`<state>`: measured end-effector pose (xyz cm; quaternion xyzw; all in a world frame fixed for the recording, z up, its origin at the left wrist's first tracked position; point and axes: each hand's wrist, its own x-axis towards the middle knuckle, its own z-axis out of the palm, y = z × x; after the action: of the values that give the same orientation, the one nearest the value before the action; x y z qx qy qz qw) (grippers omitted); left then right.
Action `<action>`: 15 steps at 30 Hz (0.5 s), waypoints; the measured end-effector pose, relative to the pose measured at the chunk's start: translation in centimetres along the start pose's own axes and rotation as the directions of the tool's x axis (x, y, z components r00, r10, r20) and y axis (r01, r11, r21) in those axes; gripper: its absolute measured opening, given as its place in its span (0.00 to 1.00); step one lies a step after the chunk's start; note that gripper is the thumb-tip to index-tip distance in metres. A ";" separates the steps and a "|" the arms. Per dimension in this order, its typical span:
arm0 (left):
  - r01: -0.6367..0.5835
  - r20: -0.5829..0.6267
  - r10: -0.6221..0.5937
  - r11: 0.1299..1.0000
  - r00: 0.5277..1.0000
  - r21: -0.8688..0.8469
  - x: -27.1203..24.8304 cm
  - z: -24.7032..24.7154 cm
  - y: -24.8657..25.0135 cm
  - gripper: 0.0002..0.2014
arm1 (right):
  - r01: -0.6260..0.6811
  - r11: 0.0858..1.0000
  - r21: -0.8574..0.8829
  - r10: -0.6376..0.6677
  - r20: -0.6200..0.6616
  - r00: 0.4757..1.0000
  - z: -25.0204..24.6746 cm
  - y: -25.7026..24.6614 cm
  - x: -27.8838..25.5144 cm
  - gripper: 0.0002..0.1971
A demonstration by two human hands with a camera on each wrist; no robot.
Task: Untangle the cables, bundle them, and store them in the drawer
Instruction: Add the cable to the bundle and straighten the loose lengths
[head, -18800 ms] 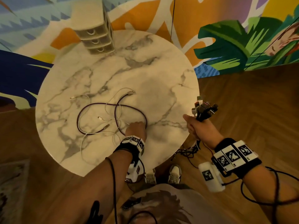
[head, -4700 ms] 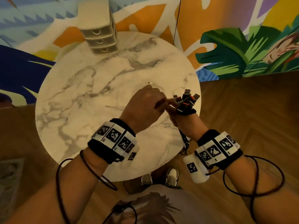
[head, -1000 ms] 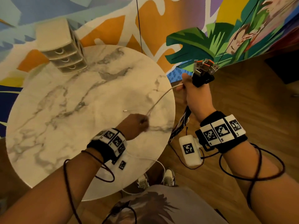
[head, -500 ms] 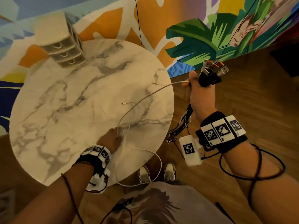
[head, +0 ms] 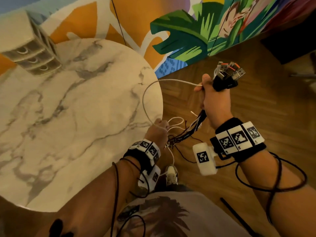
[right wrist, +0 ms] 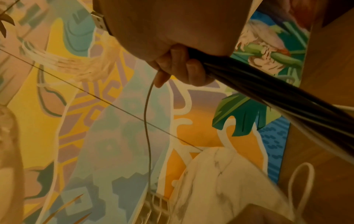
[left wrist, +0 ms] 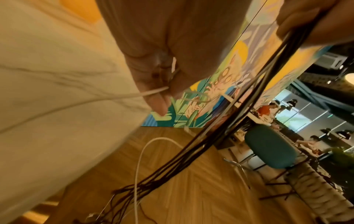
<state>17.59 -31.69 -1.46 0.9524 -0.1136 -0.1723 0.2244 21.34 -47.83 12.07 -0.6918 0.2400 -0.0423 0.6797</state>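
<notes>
Right hand (head: 215,100) raised, gripping cable bundle (head: 227,74) — left hand (head: 158,132) pinching white cable (head: 145,103).

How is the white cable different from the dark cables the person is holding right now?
The white cable is one pale strand arcing over the table edge from right hand to left hand; the dark cables are several strands bunched together. The white cable is pinched by both hands; the dark cables are gripped by the right hand alone and hang to the floor. Both run through the right fist.
</notes>
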 end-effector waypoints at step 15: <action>-0.061 -0.112 0.013 0.900 0.994 -0.431 7.2 -7.3 3.6 0.11 | 0.025 0.996 0.081 -0.006 -0.228 0.974 -11.3 1.1 2.9 0.24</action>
<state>26.45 -34.16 4.32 0.8841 -0.0784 -0.1381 0.4394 19.28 -59.30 11.07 -0.6553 0.3088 -0.1364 0.6758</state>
